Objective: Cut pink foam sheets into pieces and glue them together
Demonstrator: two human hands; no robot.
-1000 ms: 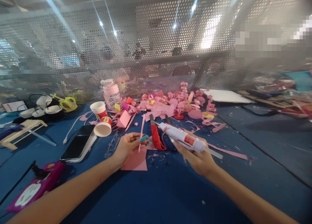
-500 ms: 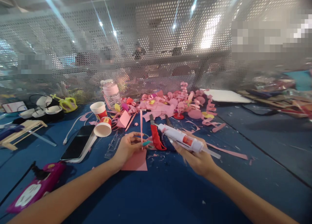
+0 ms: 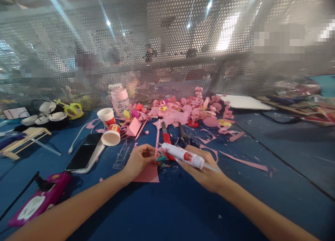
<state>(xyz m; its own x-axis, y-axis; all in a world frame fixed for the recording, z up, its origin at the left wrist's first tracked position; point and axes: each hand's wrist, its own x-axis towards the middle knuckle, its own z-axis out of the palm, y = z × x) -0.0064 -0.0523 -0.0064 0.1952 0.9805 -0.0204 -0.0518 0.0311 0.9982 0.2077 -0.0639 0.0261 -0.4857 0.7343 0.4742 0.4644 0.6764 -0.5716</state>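
My left hand [image 3: 137, 162] pinches a narrow pink paper strip [image 3: 157, 138] that stands upright from the fingertips. A small teal piece [image 3: 161, 158] shows at those fingertips; what it belongs to is unclear. Wrapped in my right hand [image 3: 206, 174] is a white glue gun [image 3: 180, 154], a clear glue stick poking from its back end. Its nozzle points left, close beside the strip; whether they touch is hard to tell. Flat below my left hand lies a pink paper sheet [image 3: 148, 175]. A red cutter knife [image 3: 165, 135] lies behind the glue gun, partly covered, with scissors [image 3: 183, 132] beside it.
A heap of pink paper pieces [image 3: 178, 113] spreads along the back, before a perforated metal screen [image 3: 167, 70]. Left are paper cups [image 3: 111, 135], a bottle [image 3: 119, 97], a phone [image 3: 85, 152], a clear ruler [image 3: 121, 155] and a magenta power strip [image 3: 43, 195]. Paper scraps litter the blue table.
My right hand has brought the glue gun left and slightly down, so its nozzle is now near the strip. The strip's top has tilted a little to the right.
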